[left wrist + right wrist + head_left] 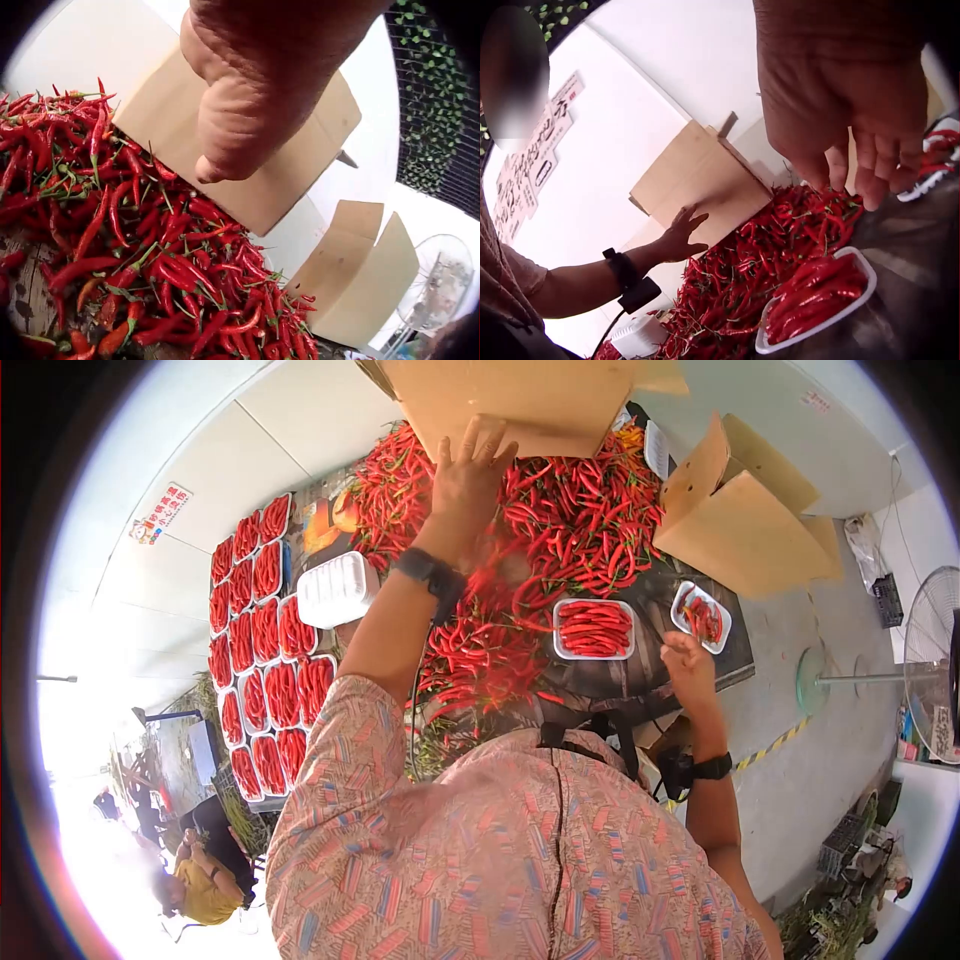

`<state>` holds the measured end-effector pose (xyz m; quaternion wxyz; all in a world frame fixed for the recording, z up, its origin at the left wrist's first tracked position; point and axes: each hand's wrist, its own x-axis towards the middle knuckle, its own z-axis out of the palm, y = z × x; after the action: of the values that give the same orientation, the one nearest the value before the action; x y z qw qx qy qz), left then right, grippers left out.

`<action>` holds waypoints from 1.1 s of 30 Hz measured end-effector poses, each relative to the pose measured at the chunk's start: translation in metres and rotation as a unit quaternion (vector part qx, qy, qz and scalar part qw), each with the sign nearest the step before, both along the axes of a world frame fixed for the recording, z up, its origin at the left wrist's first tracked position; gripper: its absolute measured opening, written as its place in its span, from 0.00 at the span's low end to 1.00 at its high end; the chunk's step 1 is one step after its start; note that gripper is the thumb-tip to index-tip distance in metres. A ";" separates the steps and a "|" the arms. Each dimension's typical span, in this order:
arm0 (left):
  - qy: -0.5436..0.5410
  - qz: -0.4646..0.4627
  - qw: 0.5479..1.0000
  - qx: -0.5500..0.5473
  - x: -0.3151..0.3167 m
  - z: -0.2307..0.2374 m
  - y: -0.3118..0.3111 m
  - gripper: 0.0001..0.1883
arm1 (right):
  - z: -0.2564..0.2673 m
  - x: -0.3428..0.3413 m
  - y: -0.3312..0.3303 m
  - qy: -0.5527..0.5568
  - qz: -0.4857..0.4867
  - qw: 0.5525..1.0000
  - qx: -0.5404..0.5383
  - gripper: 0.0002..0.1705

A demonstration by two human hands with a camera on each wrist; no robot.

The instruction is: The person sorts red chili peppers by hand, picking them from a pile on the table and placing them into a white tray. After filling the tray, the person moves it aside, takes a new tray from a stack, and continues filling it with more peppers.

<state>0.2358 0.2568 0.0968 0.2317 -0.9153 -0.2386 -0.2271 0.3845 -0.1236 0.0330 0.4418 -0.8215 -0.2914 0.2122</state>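
The left hand (468, 485) lies with spread fingers against the side of a cardboard box (510, 400), above a heap of red chilies (580, 510). In the left wrist view the thumb side of that hand (240, 112) covers part of the box (176, 112). The right hand (690, 665) is beside a small white tray of chilies (702, 618); its fingers (866, 161) hang loosely bent and hold nothing visible. A fuller tray of chilies (594, 629) lies to the left of it, in front of the heap.
Rows of filled chili trays (265, 630) stand at the left, beside stacked white trays (337, 589). An open cardboard box (740, 510) is at the right, with a fan (932, 660) beyond. Another person (205, 880) is at lower left.
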 end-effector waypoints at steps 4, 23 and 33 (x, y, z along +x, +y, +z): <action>0.011 -0.009 0.999 -0.038 -0.009 -0.002 -0.003 0.28 | -0.037 0.005 0.001 0.031 0.015 0.999 0.038 0.20; -0.142 0.388 0.829 -0.377 -0.262 -0.064 0.038 0.37 | -0.056 0.000 0.032 0.205 0.003 0.977 -0.058 0.22; -0.159 0.325 0.863 -0.351 -0.224 -0.060 0.008 0.37 | -0.057 -0.008 0.038 0.257 -0.036 0.964 -0.054 0.25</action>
<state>0.0115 0.2644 0.0365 -0.0858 -0.7579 -0.6203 -0.1827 0.3770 -0.0852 -0.0243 0.4639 -0.7720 -0.1264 0.4158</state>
